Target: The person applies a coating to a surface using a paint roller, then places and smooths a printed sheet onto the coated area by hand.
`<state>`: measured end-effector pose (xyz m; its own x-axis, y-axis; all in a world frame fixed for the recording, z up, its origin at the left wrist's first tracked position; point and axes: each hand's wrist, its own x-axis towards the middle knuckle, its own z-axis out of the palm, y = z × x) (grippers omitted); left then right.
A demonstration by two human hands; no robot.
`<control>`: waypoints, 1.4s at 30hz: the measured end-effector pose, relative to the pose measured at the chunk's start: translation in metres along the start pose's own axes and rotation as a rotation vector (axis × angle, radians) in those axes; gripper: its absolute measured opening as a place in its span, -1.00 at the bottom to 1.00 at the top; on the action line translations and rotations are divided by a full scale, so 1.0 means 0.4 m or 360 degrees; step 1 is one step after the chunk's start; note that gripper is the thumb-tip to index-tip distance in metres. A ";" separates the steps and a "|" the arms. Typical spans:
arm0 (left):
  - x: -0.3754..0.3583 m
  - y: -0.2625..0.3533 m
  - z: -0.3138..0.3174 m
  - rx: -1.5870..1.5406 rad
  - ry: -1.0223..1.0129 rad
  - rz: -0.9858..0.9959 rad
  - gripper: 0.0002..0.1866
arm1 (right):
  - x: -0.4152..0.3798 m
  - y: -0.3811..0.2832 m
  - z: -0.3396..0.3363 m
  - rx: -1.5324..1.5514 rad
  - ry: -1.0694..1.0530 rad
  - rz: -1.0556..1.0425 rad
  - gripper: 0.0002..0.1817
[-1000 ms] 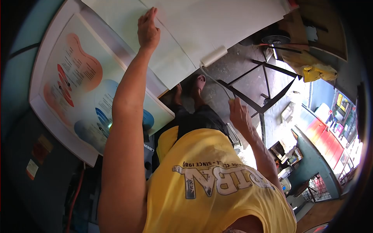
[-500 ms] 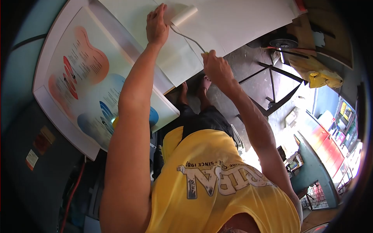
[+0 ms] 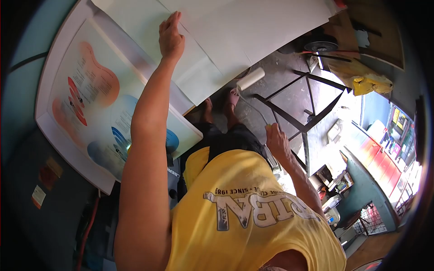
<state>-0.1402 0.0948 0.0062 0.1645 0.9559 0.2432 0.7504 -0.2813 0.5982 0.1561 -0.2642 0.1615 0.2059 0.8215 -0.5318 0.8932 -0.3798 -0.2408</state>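
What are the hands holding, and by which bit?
The right hand holds the roller by its handle. The left hand seems to hold nothing, just resting on the white sheet.

Over the grey floor (image 3: 278,67) I see a black metal frame (image 3: 289,118). Near it is a yellow bundle (image 3: 373,85); its material I cannot tell. A round black object (image 3: 321,44) is farther up in my view, and a red cable (image 3: 90,226) runs down at the lower left.

The white tabletop (image 3: 266,29) has the left hand (image 3: 172,40) on it, while the grey floor (image 3: 282,70) bears a black frame (image 3: 291,121).
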 end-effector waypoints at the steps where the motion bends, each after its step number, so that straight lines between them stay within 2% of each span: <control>1: -0.003 -0.003 0.006 0.0005 0.0053 0.0035 -0.15 | 0.024 -0.018 -0.019 0.0046 0.0044 -0.0054 -0.81; 3: 0.006 -0.006 0.012 0.0008 0.0105 0.0077 -0.15 | 0.123 -0.073 -0.061 0.0138 0.0137 -0.0165 -0.80; 5: 0.004 -0.004 0.006 0.0012 0.0076 0.0082 -0.16 | 0.230 -0.133 -0.085 -0.0201 0.0201 -0.0609 -0.78; 7: 0.005 -0.008 0.008 0.0012 0.0069 0.0085 -0.16 | 0.307 -0.202 -0.091 -0.0342 0.0215 -0.0775 -0.79; 10: 0.007 -0.006 0.003 -0.0003 0.0046 0.0066 -0.19 | 0.357 -0.306 -0.091 0.0057 0.0025 -0.0213 -0.72; 13: -0.002 0.003 -0.002 0.0012 0.0030 0.0044 -0.20 | 0.371 -0.319 -0.054 0.0090 -0.0057 -0.0144 -0.67; 16: 0.003 -0.007 -0.001 0.0032 0.0052 0.0090 -0.18 | 0.323 -0.281 -0.028 0.0155 0.0065 -0.0191 -0.67; 19: 0.001 -0.009 0.010 -0.0002 0.0109 0.0091 -0.15 | 0.243 -0.219 -0.012 0.0053 -0.0015 -0.0069 -0.69; 22: 0.001 -0.010 0.009 0.0001 0.0088 0.0074 -0.17 | 0.131 -0.126 -0.010 -0.0160 -0.0169 -0.0112 -0.70; 24: 0.001 -0.010 0.007 0.0013 0.0054 0.0049 -0.18 | 0.056 -0.060 0.015 -0.0177 -0.0074 0.0048 -0.71; 27: 0.002 -0.006 0.009 0.0002 0.0058 0.0004 -0.18 | -0.015 -0.017 -0.009 -0.0198 -0.0036 0.0060 -0.72; 32: 0.001 -0.007 0.014 0.0015 0.0088 0.0008 -0.18 | 0.096 -0.083 -0.086 -0.0030 0.0050 -0.0152 -0.71; 35: 0.003 -0.007 0.016 0.0064 0.0104 0.0023 -0.19 | 0.228 -0.163 -0.055 -0.0045 0.0078 -0.0313 -0.69; 38: 0.002 -0.007 0.012 0.0010 0.0098 0.0046 -0.20 | 0.286 -0.273 -0.081 0.0093 0.0009 -0.0129 -0.66; 42: 0.002 -0.003 0.004 0.0032 0.0072 0.0046 -0.19 | 0.273 -0.256 -0.025 0.0024 -0.0017 -0.0109 -0.67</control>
<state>-0.1400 0.0961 0.0042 0.1577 0.9424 0.2950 0.7586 -0.3068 0.5748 0.0911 -0.1313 0.1360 0.1399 0.8413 -0.5222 0.8991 -0.3289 -0.2890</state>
